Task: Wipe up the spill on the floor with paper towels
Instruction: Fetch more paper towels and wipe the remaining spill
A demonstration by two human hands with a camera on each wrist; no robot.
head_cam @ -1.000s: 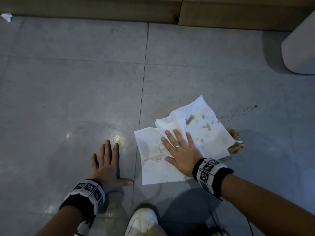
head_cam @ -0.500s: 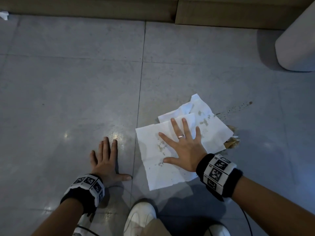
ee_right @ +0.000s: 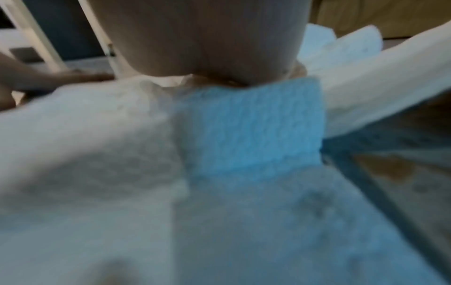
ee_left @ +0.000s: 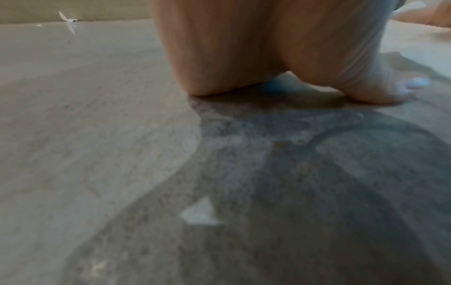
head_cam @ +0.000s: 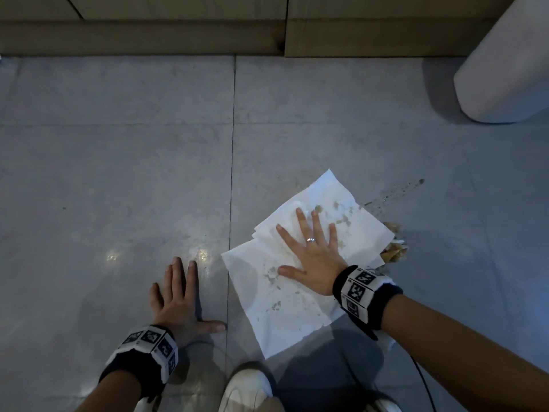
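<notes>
White paper towels [head_cam: 285, 310] lie spread on the grey tile floor, spotted with brown stains. My right hand [head_cam: 309, 248] presses flat on them with straight, spread fingers; the right wrist view shows its palm on the towels [ee_right: 97, 173]. A soaked brown wad [head_cam: 393, 251] sticks out at the towels' right edge. A trail of brown spill drops [head_cam: 398, 191] runs up and right from there. My left hand [head_cam: 178, 295] rests flat on bare floor left of the towels, its thumb [ee_left: 390, 90] out to the right.
Wooden cabinet bases [head_cam: 142, 37] line the far edge of the floor. A rounded grey bin [head_cam: 505, 69] stands at the upper right. My white shoe [head_cam: 246, 388] is at the bottom centre. A small white scrap [ee_left: 66, 17] lies by the far-left baseboard.
My right hand has slid forward and to the right across the towels, pushing them along. The left hand has stayed planted on the floor.
</notes>
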